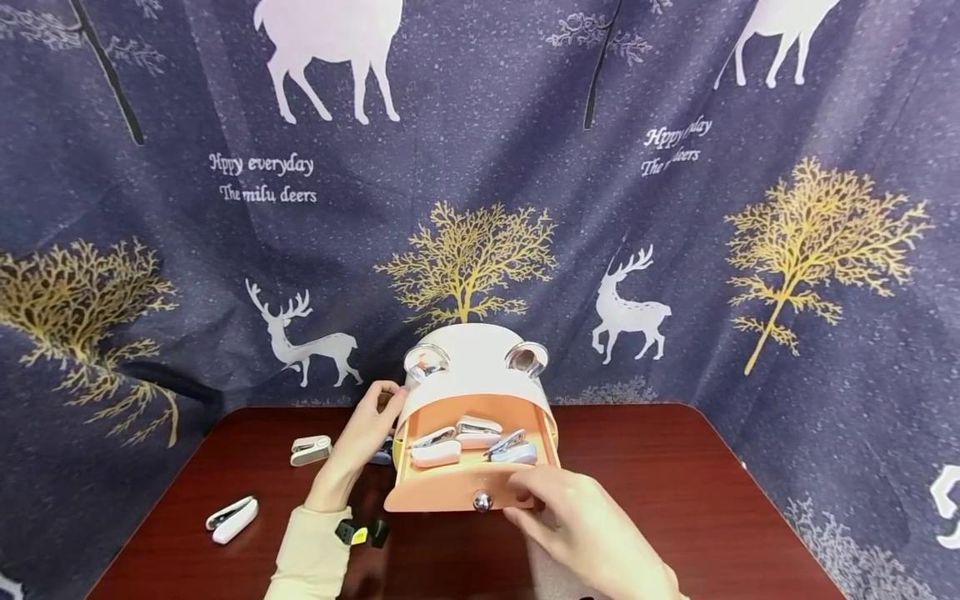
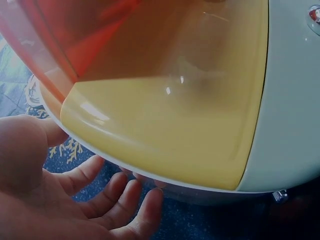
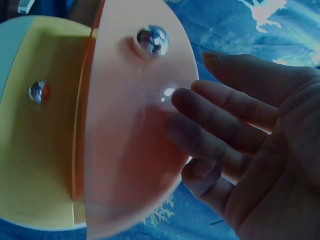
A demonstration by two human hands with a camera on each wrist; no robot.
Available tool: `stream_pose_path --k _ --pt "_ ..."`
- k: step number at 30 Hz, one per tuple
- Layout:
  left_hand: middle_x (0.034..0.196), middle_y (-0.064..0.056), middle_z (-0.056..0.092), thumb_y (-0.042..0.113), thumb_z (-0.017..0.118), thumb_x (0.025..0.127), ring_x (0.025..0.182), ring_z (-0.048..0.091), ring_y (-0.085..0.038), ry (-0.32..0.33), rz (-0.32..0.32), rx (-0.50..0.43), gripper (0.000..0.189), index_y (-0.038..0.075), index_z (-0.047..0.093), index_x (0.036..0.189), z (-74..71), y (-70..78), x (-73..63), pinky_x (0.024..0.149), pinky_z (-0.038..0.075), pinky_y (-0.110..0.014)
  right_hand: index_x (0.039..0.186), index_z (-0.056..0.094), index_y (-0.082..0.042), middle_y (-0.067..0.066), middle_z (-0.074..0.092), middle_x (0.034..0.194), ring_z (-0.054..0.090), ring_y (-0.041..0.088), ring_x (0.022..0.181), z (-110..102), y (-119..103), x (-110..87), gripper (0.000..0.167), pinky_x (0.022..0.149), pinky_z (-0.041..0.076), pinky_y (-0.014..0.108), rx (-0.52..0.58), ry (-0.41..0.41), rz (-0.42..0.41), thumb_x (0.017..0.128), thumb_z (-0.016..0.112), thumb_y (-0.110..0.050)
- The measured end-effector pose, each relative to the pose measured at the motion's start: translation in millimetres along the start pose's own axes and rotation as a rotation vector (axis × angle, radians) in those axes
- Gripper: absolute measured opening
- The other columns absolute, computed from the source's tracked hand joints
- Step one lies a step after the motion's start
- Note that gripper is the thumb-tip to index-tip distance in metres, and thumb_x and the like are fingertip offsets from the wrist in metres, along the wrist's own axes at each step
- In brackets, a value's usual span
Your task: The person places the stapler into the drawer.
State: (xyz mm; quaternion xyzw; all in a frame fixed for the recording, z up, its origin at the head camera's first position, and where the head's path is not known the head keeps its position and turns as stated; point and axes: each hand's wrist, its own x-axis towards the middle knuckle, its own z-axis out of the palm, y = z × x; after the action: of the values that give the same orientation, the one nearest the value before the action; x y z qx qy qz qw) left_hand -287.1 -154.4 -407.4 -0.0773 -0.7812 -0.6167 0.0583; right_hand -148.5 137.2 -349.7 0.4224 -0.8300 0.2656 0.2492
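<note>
A white rounded desktop drawer box [image 1: 468, 358] stands at the back of the table, its orange top drawer [image 1: 442, 490] pulled out. Inside the drawer lie three small staplers: a pink-and-white one [image 1: 437, 451], a white-and-pink one [image 1: 478, 430] and a blue one [image 1: 513, 450]. My left hand [image 1: 372, 421] rests against the box's left side, fingertips at its edge beside the yellow drawer [image 2: 165, 135]. With fingers loosely bent, my right hand [image 1: 570, 512] is at the right part of the orange drawer front, right of its round metal knob [image 1: 482, 501]. Its fingertips overlap that front in the right wrist view.
Left of the box, a beige stapler [image 1: 311, 450] and a white stapler [image 1: 232, 518] lie on the dark red table [image 1: 660, 483]. A dark blue object [image 1: 382, 452] is partly hidden behind my left wrist. A printed deer curtain [image 1: 487, 167] hangs behind the table.
</note>
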Motion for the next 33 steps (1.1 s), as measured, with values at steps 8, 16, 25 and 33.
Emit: stream_pose_path --k 8,16,25,33 --pt "0.102 -0.015 0.052 0.019 0.050 0.104 0.083 0.055 -0.017 -0.019 -0.006 0.025 0.023 -0.001 0.047 0.115 -0.5 35.7 -18.5 0.067 0.049 -0.030 0.090 0.061 -0.022 -0.019 0.058 0.084 0.056 0.002 0.078 18.2 -8.2 5.4 0.025 0.072 0.046 0.016 -0.151 0.001 -0.043 0.078 0.081 -0.012" --pt "0.102 -0.014 0.051 0.029 0.052 0.103 0.083 0.055 -0.018 -0.007 0.000 0.001 0.029 0.004 0.048 0.116 -0.3 15.1 -9.1 0.067 0.050 -0.030 0.085 0.056 -0.018 -0.014 0.053 0.076 0.055 0.008 0.077 31.5 -5.3 11.9 0.029 0.072 0.044 0.021 -0.190 0.054 -0.114 0.075 0.082 -0.009" --pt "0.100 -0.014 0.052 0.020 0.051 0.103 0.081 0.054 -0.017 -0.010 -0.017 0.008 0.024 0.000 0.047 0.117 -0.8 34.6 -18.2 0.068 0.050 -0.032 0.086 0.057 -0.017 -0.011 0.059 0.082 0.057 0.006 0.079 37.6 -0.9 15.7 0.029 0.070 0.045 0.020 -0.182 0.117 -0.128 0.073 0.082 -0.008" --pt "0.101 -0.013 0.051 0.026 0.051 0.103 0.081 0.055 -0.017 -0.011 -0.007 -0.007 0.028 0.002 0.047 0.118 -1.9 12.3 -7.5 0.065 0.049 -0.029 0.091 0.061 -0.016 -0.012 0.066 0.088 0.061 -0.001 0.080 42.0 7.1 18.6 0.029 0.074 0.048 0.015 -0.138 0.146 -0.128 0.074 0.083 -0.009"
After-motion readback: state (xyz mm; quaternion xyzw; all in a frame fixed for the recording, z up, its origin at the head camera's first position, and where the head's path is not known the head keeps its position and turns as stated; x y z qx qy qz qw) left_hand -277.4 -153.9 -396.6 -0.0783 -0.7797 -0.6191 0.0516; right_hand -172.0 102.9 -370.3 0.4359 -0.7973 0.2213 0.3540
